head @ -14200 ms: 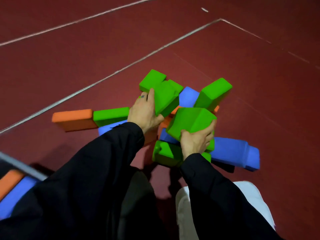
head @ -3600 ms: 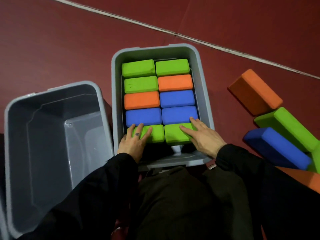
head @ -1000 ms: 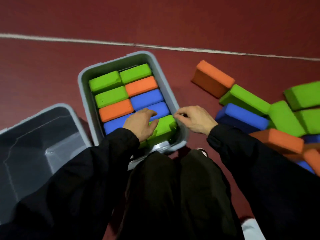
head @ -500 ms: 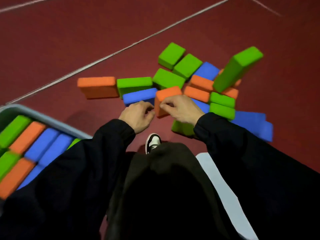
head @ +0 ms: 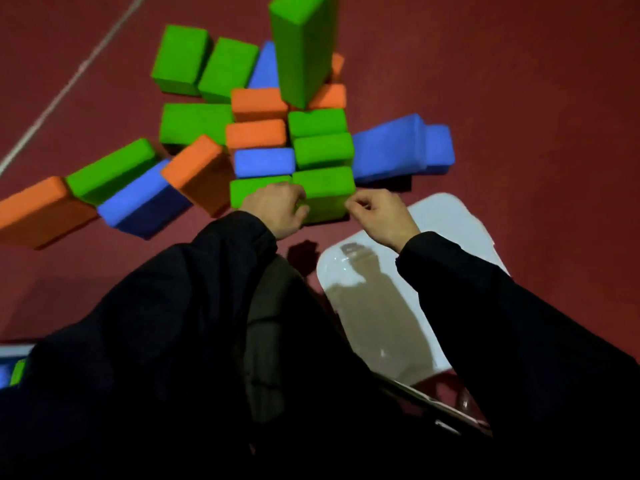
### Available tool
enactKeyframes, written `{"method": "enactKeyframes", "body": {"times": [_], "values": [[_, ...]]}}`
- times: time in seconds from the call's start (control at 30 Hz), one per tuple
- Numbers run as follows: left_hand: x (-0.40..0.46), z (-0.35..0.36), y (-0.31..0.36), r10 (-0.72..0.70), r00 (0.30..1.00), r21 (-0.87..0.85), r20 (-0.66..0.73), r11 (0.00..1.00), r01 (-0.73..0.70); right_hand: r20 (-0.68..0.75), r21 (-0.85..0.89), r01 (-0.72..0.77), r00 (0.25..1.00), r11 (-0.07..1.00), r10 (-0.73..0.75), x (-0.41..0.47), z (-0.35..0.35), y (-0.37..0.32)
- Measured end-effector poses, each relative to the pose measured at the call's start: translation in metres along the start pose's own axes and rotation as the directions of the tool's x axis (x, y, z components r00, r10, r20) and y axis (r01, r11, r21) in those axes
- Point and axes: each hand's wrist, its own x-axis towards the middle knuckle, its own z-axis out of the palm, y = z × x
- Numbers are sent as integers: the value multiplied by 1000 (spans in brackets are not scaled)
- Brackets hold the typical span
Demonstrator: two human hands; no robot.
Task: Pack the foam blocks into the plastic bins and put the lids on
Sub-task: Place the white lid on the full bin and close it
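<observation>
Loose foam blocks in green, orange and blue lie heaped on the red floor ahead of me. The nearest is a green block [head: 323, 192] at the pile's front edge. My left hand [head: 277, 209] has its fingers curled against that block's left side, partly covering a second green block [head: 247, 194]. My right hand [head: 377, 213] curls its fingers at the block's right edge. The frame is blurred, so how firmly either hand grips is unclear. A corner of the packed grey bin [head: 14, 351] shows at the lower left.
A white bin lid [head: 450, 223] lies on the floor under my right forearm. One tall green block [head: 304, 46] stands on end at the back of the pile. Orange [head: 38, 209] and blue [head: 138, 199] blocks trail off left. A white floor line [head: 69, 81] runs diagonally.
My view has swung from the packed bin to the block pile. Both hands left the bin, passed an orange block and now flank the nearest green block.
</observation>
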Motion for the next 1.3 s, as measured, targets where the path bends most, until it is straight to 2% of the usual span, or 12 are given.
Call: {"method": "enactKeyframes", "body": {"times": [0.17,0.3,0.47,0.63,0.73,0.83,0.9,1.0,1.1,1.2,1.3], "values": [[47,58,-2,121,946,-11,302,992,-124,51,59,-286,958,957,283,-17,49,77],[63,93,-2,165,900,-34,403,986,-166,141,-23,-434,890,901,433,-22,81,109],[81,131,-14,265,864,-91,429,964,-250,279,-132,-513,802,848,529,14,124,127],[90,153,-20,243,850,-103,467,970,-221,421,-240,-506,714,828,559,49,165,139],[88,159,-23,253,845,-114,470,967,-226,428,-311,-470,707,826,563,48,178,146],[85,158,-26,261,828,-114,496,965,-236,338,-340,-436,770,833,541,46,173,149],[83,154,-29,253,830,-120,498,967,-223,266,-296,-492,781,819,565,39,167,145],[75,138,-26,242,840,-81,486,969,-232,133,-177,-648,730,741,670,17,146,135],[75,113,-21,158,871,53,465,977,-206,-2,-18,-736,677,677,736,4,113,118],[70,77,-12,137,896,149,421,964,-218,-120,195,-750,622,633,774,-12,73,92],[54,42,7,135,933,180,333,962,-204,-244,438,-662,563,608,789,-38,36,60]]}}
